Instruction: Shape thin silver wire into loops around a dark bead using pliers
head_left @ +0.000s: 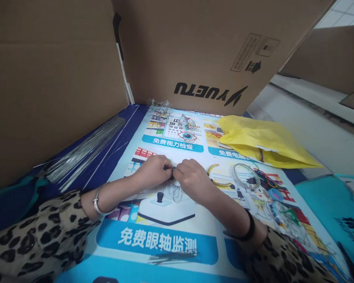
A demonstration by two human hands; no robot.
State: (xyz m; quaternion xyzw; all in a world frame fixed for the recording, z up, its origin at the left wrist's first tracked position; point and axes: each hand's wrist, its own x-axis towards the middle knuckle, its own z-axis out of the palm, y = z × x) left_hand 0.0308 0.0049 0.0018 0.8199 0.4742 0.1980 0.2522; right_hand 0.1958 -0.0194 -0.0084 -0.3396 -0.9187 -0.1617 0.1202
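Observation:
My left hand (153, 172) and my right hand (193, 180) meet over the middle of the printed poster sheet (177, 214). Both are closed, fingertips pinched together and almost touching. Between them is a piece of thin wire (175, 192), whose fine loops hang just below the fingers; the exact grip is hidden by the fingers. A bundle of short dark wire pieces (172, 257) lies on the poster nearer to me. To the left, a fan of long straight silvery wires (91, 149) rests on the blue surface.
Cardboard panels (171, 47) stand behind and left. Tangled wire pieces (188, 124) lie at the back. On the right are a yellow bag (265, 137), a clear ring-shaped roll (234, 173), coloured wires (267, 179), more tangled wire (286, 220) and a teal bag (327, 204).

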